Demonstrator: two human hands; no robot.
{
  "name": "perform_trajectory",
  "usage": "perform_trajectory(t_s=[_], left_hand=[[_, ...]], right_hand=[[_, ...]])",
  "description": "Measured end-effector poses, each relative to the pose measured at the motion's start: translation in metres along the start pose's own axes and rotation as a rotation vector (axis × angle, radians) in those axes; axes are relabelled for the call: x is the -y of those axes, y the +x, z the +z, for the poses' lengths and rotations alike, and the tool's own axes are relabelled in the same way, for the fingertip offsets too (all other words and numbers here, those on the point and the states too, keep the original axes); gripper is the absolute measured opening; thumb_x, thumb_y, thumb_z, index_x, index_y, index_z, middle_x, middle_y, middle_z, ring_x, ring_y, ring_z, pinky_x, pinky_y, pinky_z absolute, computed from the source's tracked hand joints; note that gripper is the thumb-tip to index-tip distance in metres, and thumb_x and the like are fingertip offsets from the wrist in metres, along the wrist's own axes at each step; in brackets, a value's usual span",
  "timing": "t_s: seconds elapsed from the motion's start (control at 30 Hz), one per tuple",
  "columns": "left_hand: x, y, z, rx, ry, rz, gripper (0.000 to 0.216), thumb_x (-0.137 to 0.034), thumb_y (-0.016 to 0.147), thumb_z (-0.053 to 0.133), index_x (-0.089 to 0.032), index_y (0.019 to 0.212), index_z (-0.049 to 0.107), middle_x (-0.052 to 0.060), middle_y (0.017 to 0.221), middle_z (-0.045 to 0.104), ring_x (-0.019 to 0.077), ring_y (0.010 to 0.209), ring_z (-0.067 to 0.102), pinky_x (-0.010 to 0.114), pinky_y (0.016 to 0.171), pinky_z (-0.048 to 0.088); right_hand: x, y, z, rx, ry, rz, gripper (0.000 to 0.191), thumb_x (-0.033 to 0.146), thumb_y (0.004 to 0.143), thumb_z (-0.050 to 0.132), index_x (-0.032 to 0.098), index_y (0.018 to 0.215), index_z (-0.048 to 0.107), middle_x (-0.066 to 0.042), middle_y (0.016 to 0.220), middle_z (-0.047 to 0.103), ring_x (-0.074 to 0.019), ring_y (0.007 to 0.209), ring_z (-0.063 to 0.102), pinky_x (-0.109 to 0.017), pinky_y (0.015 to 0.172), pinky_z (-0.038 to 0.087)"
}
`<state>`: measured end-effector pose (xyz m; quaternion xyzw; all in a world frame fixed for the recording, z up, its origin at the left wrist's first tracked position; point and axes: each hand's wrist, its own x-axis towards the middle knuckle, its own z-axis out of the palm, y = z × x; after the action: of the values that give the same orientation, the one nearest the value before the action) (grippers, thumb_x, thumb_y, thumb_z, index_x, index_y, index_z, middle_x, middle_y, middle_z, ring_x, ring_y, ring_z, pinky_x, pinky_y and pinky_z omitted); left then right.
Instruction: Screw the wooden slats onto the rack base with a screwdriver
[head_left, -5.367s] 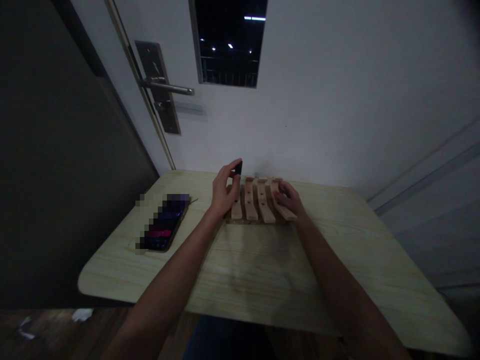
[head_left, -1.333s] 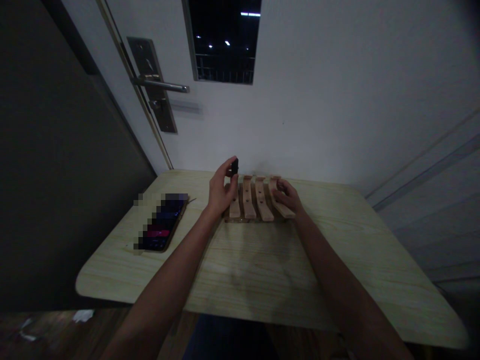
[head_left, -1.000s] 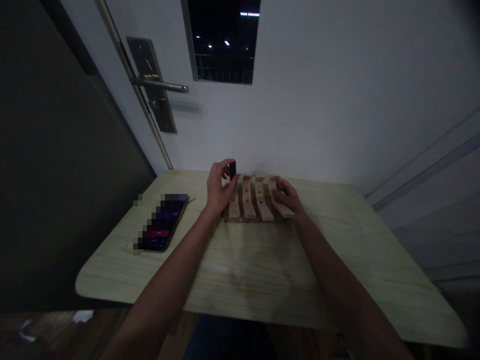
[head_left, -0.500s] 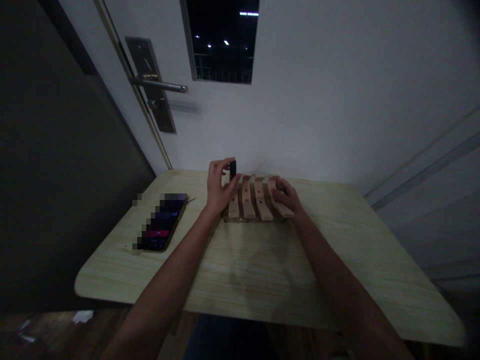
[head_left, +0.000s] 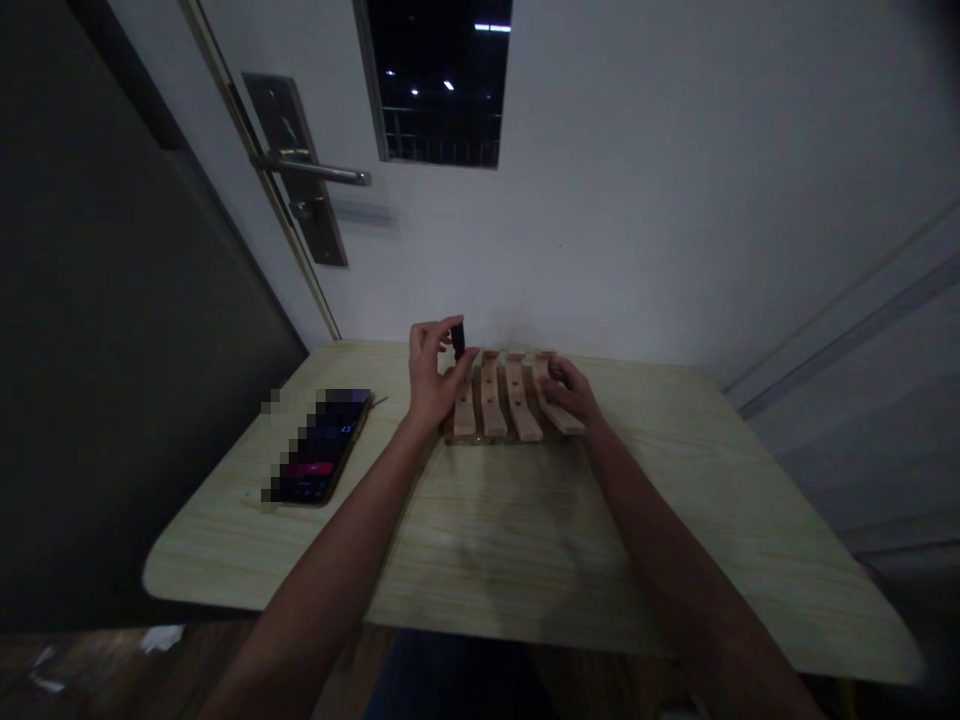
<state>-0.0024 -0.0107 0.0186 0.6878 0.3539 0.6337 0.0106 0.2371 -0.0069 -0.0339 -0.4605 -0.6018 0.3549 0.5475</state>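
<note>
Small black oblong piece (head_left: 458, 340), near upright, at ten o'clock of the brown rack of four curved wooden slats (head_left: 517, 393); contact with it unclear; left hand (head_left: 431, 378) pinches it, thumb below, fingertip on top; likely light, stiff, best held by its sides; right hand (head_left: 574, 392) grips the rightmost slat, three o'clock; rack probably rigid, safest by slat edges; dark-screened phone (head_left: 324, 445), eight o'clock.
</note>
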Motion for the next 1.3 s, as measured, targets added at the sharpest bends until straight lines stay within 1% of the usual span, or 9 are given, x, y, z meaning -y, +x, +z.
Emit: perform_trajectory(t_s=[0.13, 0.27, 0.4, 0.53, 0.67, 0.83, 0.97, 1.1, 1.3], left_hand=[[0.002, -0.001, 0.001, 0.000, -0.008, -0.016, 0.040, -0.040, 0.085, 0.059, -0.025, 0.121, 0.052, 0.004, 0.096, 0.057, 0.0138, 0.079, 0.053, 0.030, 0.073, 0.048], [0.000, -0.004, 0.001, 0.061, -0.069, -0.007, 0.044, -0.038, 0.091, 0.048, -0.024, 0.132, 0.042, 0.008, 0.115, 0.058, 0.0150, 0.088, 0.057, 0.032, 0.079, 0.049], [-0.003, -0.003, 0.000, 0.103, -0.055, 0.025, 0.037, -0.037, 0.093, 0.044, -0.025, 0.127, 0.047, 0.008, 0.113, 0.060, 0.0166, 0.095, 0.058, 0.033, 0.081, 0.049], [0.000, -0.001, 0.002, -0.021, -0.026, -0.007, 0.039, -0.039, 0.081, 0.064, -0.024, 0.115, 0.053, 0.004, 0.100, 0.057, 0.0143, 0.084, 0.054, 0.029, 0.072, 0.049], [0.005, -0.002, 0.005, -0.093, -0.078, -0.064, 0.036, -0.037, 0.079, 0.066, -0.024, 0.110, 0.054, 0.002, 0.093, 0.054, 0.0116, 0.077, 0.052, 0.026, 0.070, 0.048], [0.000, -0.004, 0.005, 0.032, -0.158, -0.064, 0.040, -0.039, 0.091, 0.050, -0.025, 0.128, 0.044, 0.008, 0.114, 0.058, 0.0156, 0.093, 0.059, 0.031, 0.081, 0.051], [-0.005, -0.003, 0.003, 0.109, -0.184, -0.034, 0.039, -0.039, 0.094, 0.041, -0.025, 0.131, 0.043, 0.008, 0.116, 0.059, 0.0163, 0.097, 0.060, 0.032, 0.083, 0.052], [-0.001, -0.002, 0.004, 0.005, -0.058, -0.033, 0.046, -0.044, 0.082, 0.062, -0.024, 0.122, 0.052, 0.007, 0.111, 0.055, 0.0154, 0.090, 0.056, 0.028, 0.074, 0.051], [0.010, -0.003, 0.007, -0.008, -0.033, -0.030, 0.048, -0.044, 0.082, 0.062, -0.023, 0.123, 0.049, 0.004, 0.105, 0.055, 0.0119, 0.080, 0.055, 0.026, 0.071, 0.050]], right_hand=[[0.000, 0.000, 0.000, -0.007, -0.003, -0.001, 0.049, 0.056, 0.061, 0.069, 0.024, 0.097, 0.057, -0.008, 0.105, 0.065, -0.0238, 0.096, 0.061, -0.045, 0.091, 0.046], [0.001, -0.001, 0.002, -0.028, -0.016, 0.000, 0.048, 0.058, 0.061, 0.069, 0.024, 0.093, 0.058, -0.007, 0.102, 0.065, -0.0236, 0.095, 0.060, -0.045, 0.090, 0.047], [0.003, 0.000, 0.003, -0.047, -0.001, 0.006, 0.050, 0.058, 0.058, 0.070, 0.024, 0.092, 0.058, -0.008, 0.105, 0.066, -0.0243, 0.098, 0.060, -0.045, 0.090, 0.047], [0.003, 0.000, 0.002, -0.030, -0.006, 0.002, 0.047, 0.055, 0.059, 0.071, 0.024, 0.092, 0.058, -0.008, 0.104, 0.066, -0.0245, 0.097, 0.060, -0.045, 0.090, 0.047], [0.001, 0.000, 0.002, -0.018, 0.002, 0.001, 0.045, 0.054, 0.061, 0.069, 0.024, 0.093, 0.058, -0.008, 0.103, 0.066, -0.0229, 0.094, 0.061, -0.043, 0.088, 0.048], [0.000, 0.000, 0.004, -0.026, 0.023, -0.020, 0.043, 0.053, 0.062, 0.068, 0.023, 0.092, 0.058, -0.008, 0.101, 0.067, -0.0231, 0.093, 0.062, -0.043, 0.088, 0.048], [-0.001, 0.001, 0.006, -0.048, 0.057, -0.008, 0.047, 0.053, 0.061, 0.069, 0.024, 0.096, 0.057, -0.009, 0.107, 0.066, -0.0239, 0.097, 0.062, -0.045, 0.091, 0.048], [-0.002, 0.002, 0.006, -0.058, 0.031, -0.024, 0.051, 0.057, 0.058, 0.070, 0.023, 0.094, 0.057, -0.009, 0.106, 0.067, -0.0243, 0.099, 0.062, -0.045, 0.093, 0.047], [-0.003, 0.003, 0.004, -0.048, 0.030, -0.023, 0.053, 0.059, 0.058, 0.070, 0.023, 0.096, 0.057, -0.010, 0.107, 0.066, -0.0237, 0.099, 0.061, -0.042, 0.088, 0.049]])
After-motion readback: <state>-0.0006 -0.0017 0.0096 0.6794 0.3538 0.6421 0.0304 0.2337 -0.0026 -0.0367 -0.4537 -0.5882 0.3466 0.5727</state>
